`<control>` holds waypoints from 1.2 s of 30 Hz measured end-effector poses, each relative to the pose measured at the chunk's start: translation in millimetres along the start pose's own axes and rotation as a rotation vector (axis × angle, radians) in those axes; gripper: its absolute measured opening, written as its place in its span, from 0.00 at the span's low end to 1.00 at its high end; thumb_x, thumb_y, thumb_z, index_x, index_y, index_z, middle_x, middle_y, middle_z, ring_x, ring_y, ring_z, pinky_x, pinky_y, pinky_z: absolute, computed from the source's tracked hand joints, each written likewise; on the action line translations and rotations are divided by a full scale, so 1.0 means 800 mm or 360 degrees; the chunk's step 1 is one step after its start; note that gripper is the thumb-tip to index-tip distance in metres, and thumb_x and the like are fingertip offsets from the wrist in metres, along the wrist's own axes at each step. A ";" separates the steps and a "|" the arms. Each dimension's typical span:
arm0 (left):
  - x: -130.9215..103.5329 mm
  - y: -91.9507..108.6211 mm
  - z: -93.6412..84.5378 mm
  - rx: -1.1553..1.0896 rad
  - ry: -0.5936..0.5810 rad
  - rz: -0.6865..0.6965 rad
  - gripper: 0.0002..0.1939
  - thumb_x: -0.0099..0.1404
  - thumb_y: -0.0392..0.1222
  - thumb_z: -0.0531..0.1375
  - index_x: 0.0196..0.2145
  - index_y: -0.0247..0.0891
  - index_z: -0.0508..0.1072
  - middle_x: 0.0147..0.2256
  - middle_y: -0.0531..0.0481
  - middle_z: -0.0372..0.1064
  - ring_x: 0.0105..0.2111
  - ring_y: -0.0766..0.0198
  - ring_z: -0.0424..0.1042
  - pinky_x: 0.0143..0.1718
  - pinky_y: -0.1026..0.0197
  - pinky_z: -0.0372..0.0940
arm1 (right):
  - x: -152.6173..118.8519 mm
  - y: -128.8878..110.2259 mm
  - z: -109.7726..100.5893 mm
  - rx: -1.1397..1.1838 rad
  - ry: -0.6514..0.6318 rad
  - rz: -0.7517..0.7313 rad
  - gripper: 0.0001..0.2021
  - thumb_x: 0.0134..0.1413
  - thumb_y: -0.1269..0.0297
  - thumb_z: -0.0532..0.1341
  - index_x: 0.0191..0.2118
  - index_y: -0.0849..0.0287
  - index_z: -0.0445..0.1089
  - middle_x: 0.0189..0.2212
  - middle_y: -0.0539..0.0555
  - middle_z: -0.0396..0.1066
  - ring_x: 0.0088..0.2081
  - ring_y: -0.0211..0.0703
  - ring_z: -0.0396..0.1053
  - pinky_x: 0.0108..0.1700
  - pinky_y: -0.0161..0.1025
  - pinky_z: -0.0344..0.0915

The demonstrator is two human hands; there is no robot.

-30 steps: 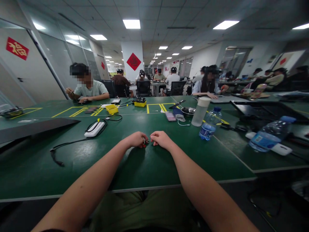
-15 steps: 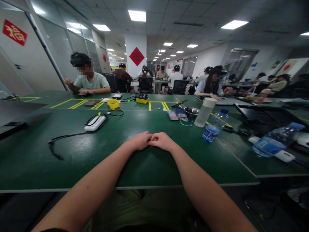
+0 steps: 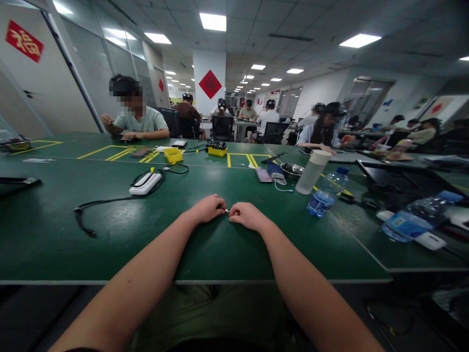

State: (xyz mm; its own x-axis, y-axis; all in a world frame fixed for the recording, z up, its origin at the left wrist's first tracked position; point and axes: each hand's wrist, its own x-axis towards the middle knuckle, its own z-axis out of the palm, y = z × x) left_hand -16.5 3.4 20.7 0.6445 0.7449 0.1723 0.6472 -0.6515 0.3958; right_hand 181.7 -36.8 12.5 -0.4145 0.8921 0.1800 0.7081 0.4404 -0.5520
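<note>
Both of my hands are over the middle of the green table [image 3: 234, 254], their fingertips a small gap apart. My left hand [image 3: 210, 208] is closed in a pinch, with a tiny shiny metallic piece [image 3: 227, 211] at its fingertips. My right hand [image 3: 245, 215] has its fingers curled together just to the right of that piece; whatever it grips, if anything, is hidden. The small piece lies between the two hands, too small to name.
A white power bank [image 3: 145, 183] with black cables lies at left. Yellow trays [image 3: 173, 155] stand farther back. A metal bowl [image 3: 292, 169], a frosted bottle [image 3: 312, 172] and a water bottle [image 3: 327, 191] stand at right. A person [image 3: 141, 120] sits across the table.
My hands were touching and have moved slightly apart, the left one shifting left. The small shiny piece now shows between them. The view has shifted a little.
</note>
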 end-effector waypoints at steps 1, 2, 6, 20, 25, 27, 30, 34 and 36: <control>0.001 0.001 0.001 -0.0072 0.0024 -0.0022 0.08 0.58 0.42 0.58 0.35 0.39 0.75 0.35 0.48 0.69 0.35 0.62 0.68 0.38 0.62 0.61 | 0.000 0.002 0.000 0.0058 0.0041 -0.0002 0.05 0.44 0.64 0.64 0.29 0.59 0.73 0.26 0.50 0.71 0.28 0.37 0.65 0.30 0.33 0.57; 0.001 0.001 0.001 -0.0172 0.0046 -0.0049 0.08 0.58 0.42 0.58 0.35 0.38 0.74 0.34 0.49 0.70 0.34 0.62 0.69 0.37 0.63 0.62 | 0.001 0.004 -0.001 0.0137 0.0083 0.0008 0.05 0.44 0.64 0.64 0.29 0.59 0.72 0.26 0.50 0.71 0.27 0.36 0.65 0.30 0.33 0.58; 0.000 0.002 0.005 -0.0735 0.0004 -0.0086 0.08 0.54 0.39 0.61 0.34 0.36 0.72 0.30 0.51 0.72 0.30 0.65 0.70 0.32 0.64 0.64 | 0.005 0.009 -0.002 0.0584 0.0237 0.0105 0.07 0.45 0.66 0.61 0.33 0.62 0.70 0.24 0.49 0.70 0.22 0.34 0.65 0.27 0.32 0.59; 0.002 0.021 0.010 -0.2210 0.0066 -0.0660 0.10 0.53 0.26 0.56 0.34 0.32 0.68 0.28 0.43 0.72 0.30 0.62 0.75 0.29 0.65 0.70 | 0.009 0.008 0.006 0.1226 0.0339 0.0187 0.11 0.41 0.70 0.63 0.35 0.62 0.73 0.28 0.52 0.75 0.28 0.39 0.72 0.35 0.36 0.68; 0.004 0.016 0.016 -0.2186 0.0026 -0.0713 0.12 0.50 0.23 0.55 0.33 0.30 0.70 0.25 0.45 0.71 0.24 0.67 0.73 0.29 0.66 0.70 | 0.009 0.008 0.009 0.1318 0.0329 0.0249 0.10 0.39 0.70 0.64 0.33 0.63 0.72 0.25 0.52 0.75 0.29 0.39 0.73 0.37 0.37 0.69; 0.004 0.015 0.017 -0.2173 0.0013 -0.0677 0.11 0.51 0.24 0.57 0.33 0.30 0.71 0.28 0.44 0.72 0.24 0.68 0.72 0.30 0.67 0.70 | 0.009 0.009 0.009 0.1399 0.0318 0.0264 0.09 0.39 0.70 0.65 0.32 0.63 0.72 0.26 0.53 0.75 0.30 0.39 0.73 0.39 0.38 0.69; 0.004 0.015 0.018 -0.2124 -0.0010 -0.0637 0.10 0.53 0.26 0.58 0.35 0.30 0.72 0.32 0.41 0.73 0.25 0.69 0.72 0.30 0.67 0.70 | 0.009 0.010 0.009 0.1478 0.0309 0.0285 0.08 0.40 0.69 0.65 0.32 0.63 0.71 0.27 0.54 0.75 0.32 0.40 0.74 0.39 0.38 0.70; 0.003 0.015 0.020 -0.2094 0.0010 -0.0611 0.11 0.55 0.27 0.59 0.37 0.30 0.72 0.30 0.43 0.73 0.24 0.69 0.72 0.29 0.67 0.70 | 0.010 0.012 0.010 0.1479 0.0310 0.0282 0.09 0.40 0.69 0.65 0.32 0.63 0.70 0.26 0.54 0.75 0.30 0.40 0.74 0.37 0.38 0.71; 0.003 0.015 0.020 -0.2106 0.0015 -0.0617 0.11 0.55 0.26 0.60 0.37 0.30 0.72 0.30 0.42 0.73 0.25 0.69 0.73 0.30 0.67 0.70 | 0.011 0.013 0.011 0.1487 0.0338 0.0313 0.07 0.41 0.70 0.65 0.31 0.63 0.70 0.26 0.55 0.75 0.32 0.41 0.75 0.37 0.37 0.71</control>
State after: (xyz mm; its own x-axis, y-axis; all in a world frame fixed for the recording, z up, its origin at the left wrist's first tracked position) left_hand -0.3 -5.0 11.2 0.5074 0.8501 -0.1410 -0.0861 0.2129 0.9733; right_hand 180.6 -25.3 1.5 -0.1613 0.9810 0.1079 -0.0221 0.1057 -0.9942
